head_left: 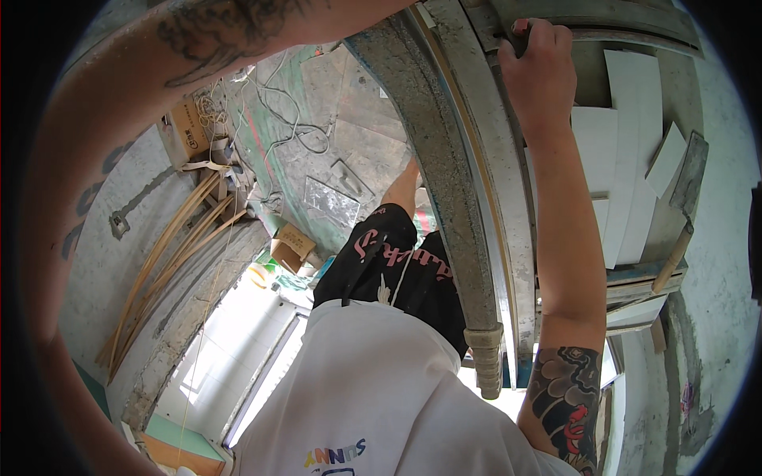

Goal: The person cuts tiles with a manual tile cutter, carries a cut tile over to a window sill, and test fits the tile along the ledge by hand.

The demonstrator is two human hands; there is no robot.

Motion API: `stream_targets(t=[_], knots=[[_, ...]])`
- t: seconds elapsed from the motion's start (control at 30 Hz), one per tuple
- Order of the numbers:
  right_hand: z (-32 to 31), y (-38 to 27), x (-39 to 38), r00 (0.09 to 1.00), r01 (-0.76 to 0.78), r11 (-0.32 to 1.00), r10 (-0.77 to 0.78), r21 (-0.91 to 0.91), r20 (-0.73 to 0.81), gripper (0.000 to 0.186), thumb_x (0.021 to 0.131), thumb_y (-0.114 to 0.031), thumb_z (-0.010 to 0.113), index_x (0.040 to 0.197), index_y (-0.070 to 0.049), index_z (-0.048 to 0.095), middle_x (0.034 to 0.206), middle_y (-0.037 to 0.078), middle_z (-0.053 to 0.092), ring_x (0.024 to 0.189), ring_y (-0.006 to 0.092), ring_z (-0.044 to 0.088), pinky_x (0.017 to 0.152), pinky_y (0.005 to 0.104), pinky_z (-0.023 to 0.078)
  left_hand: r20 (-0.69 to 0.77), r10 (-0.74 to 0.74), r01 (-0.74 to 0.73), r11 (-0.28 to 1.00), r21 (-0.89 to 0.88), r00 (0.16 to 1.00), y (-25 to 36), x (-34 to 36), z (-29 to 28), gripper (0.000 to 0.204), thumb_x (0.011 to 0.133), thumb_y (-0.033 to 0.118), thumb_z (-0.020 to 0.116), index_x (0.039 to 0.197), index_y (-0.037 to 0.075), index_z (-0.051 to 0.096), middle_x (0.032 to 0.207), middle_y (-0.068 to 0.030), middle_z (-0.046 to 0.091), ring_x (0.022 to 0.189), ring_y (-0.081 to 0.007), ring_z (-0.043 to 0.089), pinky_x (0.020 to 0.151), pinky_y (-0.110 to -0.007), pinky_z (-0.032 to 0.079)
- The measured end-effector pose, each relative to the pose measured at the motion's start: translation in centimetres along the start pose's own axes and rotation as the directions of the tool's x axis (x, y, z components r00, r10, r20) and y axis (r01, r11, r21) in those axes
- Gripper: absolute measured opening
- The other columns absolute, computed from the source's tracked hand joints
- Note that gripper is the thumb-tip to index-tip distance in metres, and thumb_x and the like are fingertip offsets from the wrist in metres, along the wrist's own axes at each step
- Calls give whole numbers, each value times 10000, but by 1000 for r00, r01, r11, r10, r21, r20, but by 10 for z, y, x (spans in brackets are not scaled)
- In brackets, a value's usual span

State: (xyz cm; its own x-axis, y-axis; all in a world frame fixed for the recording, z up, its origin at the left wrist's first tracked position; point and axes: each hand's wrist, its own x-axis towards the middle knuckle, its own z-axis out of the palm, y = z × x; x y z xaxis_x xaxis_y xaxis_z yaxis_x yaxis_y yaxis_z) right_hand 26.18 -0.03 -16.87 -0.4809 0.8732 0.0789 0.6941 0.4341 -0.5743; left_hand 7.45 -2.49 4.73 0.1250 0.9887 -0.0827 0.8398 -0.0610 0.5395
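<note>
My right hand [538, 75] is closed on a small dark handle with a reddish part [520, 28] on a long grey metal bar [651, 40] at the top right. Below it lie white board pieces [631, 182] of various sizes. Beside them a grey flat blade [687, 170] with a wooden handle stands tilted. A long, worn grey beam [444, 182] with a pale strip runs beside my body. My left forearm stretches across the top left and out of the upper edge; its hand is out of view.
Several thin wooden strips [151, 278] lean along the left. Cardboard boxes [292, 247], tangled cables [294, 127] and a flat trowel-like tool [349, 176] lie on the dusty floor [365, 103] below. A pale wall [722, 238] rises at the far right.
</note>
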Motion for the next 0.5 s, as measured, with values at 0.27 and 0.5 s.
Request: stream_targets(t=[0.27, 0.5], knots=[[2, -1, 1, 999, 33, 999, -33, 1, -5, 303, 821, -234, 738, 1062, -105, 608, 1100, 154, 562, 917, 344, 641, 784, 423, 558, -19, 100, -97, 991, 94, 995, -2, -2, -2, 113, 837, 63, 492, 740, 4, 481, 590, -121, 462, 534, -176, 465, 527, -372, 395], [4, 0, 0, 999, 53, 998, -53, -14, -5, 314, 824, -238, 738, 1063, -84, 606, 1089, 168, 561, 919, 350, 642, 781, 418, 566, -33, 95, -91, 988, 121, 995, -11, -4, 4, 147, 836, 72, 505, 710, 5, 470, 571, -117, 451, 522, -179, 460, 513, -381, 385]])
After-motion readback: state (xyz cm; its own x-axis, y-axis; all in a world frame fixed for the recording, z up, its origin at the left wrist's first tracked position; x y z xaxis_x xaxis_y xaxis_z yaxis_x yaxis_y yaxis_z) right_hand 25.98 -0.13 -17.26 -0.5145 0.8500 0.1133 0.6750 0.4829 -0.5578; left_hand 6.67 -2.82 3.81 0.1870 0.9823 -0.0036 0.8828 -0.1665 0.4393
